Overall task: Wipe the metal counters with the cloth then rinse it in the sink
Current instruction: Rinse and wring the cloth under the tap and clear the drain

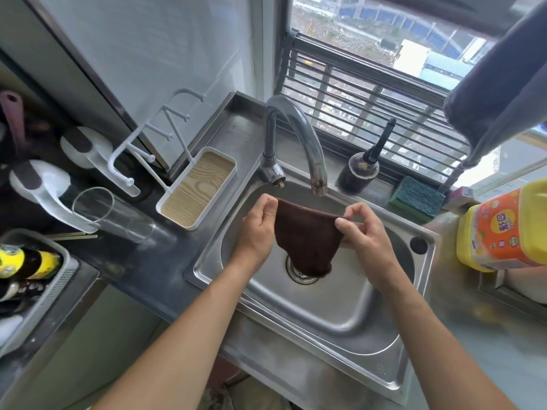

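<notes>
Ok so here's where I'm at: I've got the brown cloth (307, 235) stretched out between both hands, hanging right over the sink (340, 315). The top edge runs roughly left to right, basically straight across from one hand to the other, and the rest droops down to a point that sits over the drain (302, 272). I can't tell if the tip is touching the drain or just dangling above it.

The faucet (296, 137) spout ends just beyond the cloth's top edge, a bit above it and roughly centred between my hands, so neither hand is clearly nearer. No water seems to be running as far as I can see. The tap's stub handle sits at the base, toward my left side, so the left hand looks like the closer one for turning it on.

Hands: my left hand (257, 229) has its fingers curled around the left corner, a proper grip. My right hand (364, 232) is pinching the right corner between thumb and fingertips, the other fingers arched loosely. Both are holding cloth, nothing else.

My guess is the wiping's done and this is the rinse about to start.
</notes>
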The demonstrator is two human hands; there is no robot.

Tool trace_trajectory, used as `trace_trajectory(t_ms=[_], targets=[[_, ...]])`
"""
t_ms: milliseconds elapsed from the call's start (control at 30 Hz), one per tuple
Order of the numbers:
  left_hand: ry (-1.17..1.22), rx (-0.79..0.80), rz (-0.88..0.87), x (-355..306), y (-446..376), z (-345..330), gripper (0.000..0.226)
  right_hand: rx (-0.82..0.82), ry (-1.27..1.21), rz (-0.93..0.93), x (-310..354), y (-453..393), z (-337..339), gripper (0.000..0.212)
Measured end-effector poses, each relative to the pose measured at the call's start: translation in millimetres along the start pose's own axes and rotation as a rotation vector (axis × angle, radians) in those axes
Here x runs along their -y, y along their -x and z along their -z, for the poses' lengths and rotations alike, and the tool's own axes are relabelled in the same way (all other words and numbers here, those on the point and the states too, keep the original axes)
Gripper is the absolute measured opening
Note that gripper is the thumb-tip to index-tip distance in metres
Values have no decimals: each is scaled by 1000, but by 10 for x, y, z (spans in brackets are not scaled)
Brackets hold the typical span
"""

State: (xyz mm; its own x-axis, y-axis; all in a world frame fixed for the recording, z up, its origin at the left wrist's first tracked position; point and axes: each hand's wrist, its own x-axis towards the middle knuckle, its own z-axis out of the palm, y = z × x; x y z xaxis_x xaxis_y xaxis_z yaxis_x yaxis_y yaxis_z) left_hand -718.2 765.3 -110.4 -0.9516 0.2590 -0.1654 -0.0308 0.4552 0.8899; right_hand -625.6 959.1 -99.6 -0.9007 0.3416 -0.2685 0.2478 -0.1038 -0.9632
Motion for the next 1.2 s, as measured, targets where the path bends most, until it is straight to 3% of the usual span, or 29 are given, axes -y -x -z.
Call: trace_trajectory(t_ms=[67, 167, 267, 400, 533, 633, 733, 933, 1067, 1200], targets=[[96, 51, 30, -70, -30, 12, 42, -99, -88, -43, -34, -39, -2, 10], [182, 255, 169, 79, -104, -7, 43, 7, -149, -431, -294, -53, 23, 58], [104, 499, 328, 348, 2, -60, 79, 85, -19, -621, -586, 101, 42, 62], [226, 372, 349, 373, 125, -115, 73, 50, -204, -533, -697, 229, 63, 73], [161, 254, 278, 379, 57, -151, 64, 54, -11, -356, -689, 283, 68, 57], [168, 405, 314, 312, 43, -137, 86, 21, -83, -198, -582, 275, 62, 49], [49, 564, 197, 254, 11, -164, 112, 125, -89, -169, -570, 240, 93, 48], [-130, 618, 137, 291, -96, -115, 61, 282, -30, -320, -562, 200, 262, 61], [-442, 693, 112, 246, -93, -124, 64, 285, 301, -317, -631, 120, 250, 72], [-536, 580, 66, 204, -80, -190, 41, 199, 868, -87, -631, 34, 161, 49]])
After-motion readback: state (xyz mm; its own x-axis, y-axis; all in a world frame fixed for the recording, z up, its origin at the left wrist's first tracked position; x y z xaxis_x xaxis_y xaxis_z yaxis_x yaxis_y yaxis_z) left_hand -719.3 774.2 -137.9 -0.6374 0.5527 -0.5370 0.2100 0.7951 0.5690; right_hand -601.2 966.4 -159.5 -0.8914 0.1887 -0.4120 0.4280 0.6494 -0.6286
